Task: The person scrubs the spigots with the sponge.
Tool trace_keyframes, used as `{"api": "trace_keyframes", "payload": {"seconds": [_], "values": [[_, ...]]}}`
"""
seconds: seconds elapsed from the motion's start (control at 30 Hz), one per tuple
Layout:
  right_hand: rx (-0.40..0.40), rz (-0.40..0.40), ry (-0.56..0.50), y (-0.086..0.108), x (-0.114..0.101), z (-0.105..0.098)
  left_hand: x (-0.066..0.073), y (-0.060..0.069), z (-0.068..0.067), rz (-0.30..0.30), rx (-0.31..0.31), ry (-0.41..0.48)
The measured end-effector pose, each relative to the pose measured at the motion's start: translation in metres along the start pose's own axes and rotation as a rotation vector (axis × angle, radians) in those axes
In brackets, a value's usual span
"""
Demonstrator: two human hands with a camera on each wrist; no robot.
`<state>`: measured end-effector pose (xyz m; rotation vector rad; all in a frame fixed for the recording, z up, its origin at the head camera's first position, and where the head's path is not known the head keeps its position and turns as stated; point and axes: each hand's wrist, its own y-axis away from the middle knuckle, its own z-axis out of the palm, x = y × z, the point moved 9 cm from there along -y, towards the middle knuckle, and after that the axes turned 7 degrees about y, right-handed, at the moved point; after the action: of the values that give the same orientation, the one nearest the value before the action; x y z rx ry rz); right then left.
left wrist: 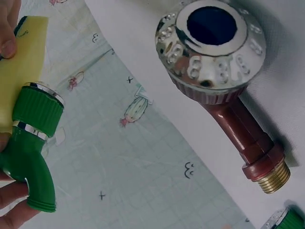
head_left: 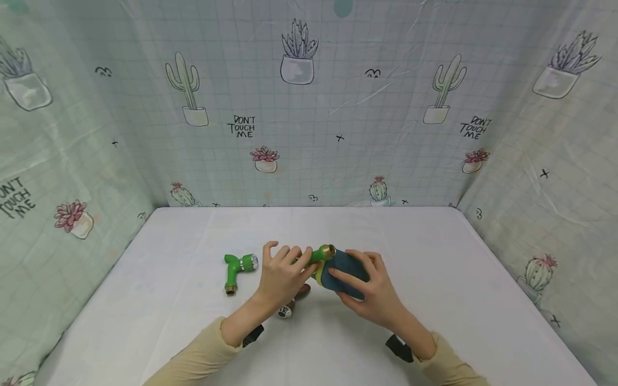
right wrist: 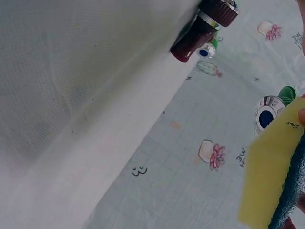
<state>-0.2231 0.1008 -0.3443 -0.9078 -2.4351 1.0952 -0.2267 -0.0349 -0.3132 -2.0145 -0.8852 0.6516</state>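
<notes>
My left hand (head_left: 284, 276) grips a green tap (head_left: 322, 253) with a brass threaded end, raised above the table. My right hand (head_left: 374, 289) holds a sponge (head_left: 345, 273), dark blue on one face and yellow on the other, against the tap. In the left wrist view the tap's ribbed collar (left wrist: 38, 110) is beside the yellow side of the sponge (left wrist: 28, 62). Part of the tap is hidden behind the left fingers in the head view. Below the left hand, a brown tap (head_left: 286, 310) with a chrome head lies on the table.
A second green tap (head_left: 233, 273) lies on the white table (head_left: 458, 300), left of my left hand. Dark wrist bands (head_left: 399, 348) show near both sleeves. Patterned cloth (head_left: 309, 107) stands behind the table and along both sides.
</notes>
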Motion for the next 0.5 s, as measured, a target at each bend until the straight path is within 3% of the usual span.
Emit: {"api": "trace_keyframes", "payload": {"seconds": [0.37,0.5], "values": [[0.038,-0.124,0.142,0.002,-0.013,-0.002,-0.001,-0.006,-0.001,-0.078,0.037,-0.035],[0.051,-0.172,0.187,0.003,-0.019,-0.002,-0.003,-0.006,-0.001,-0.118,0.02,-0.043]]}}
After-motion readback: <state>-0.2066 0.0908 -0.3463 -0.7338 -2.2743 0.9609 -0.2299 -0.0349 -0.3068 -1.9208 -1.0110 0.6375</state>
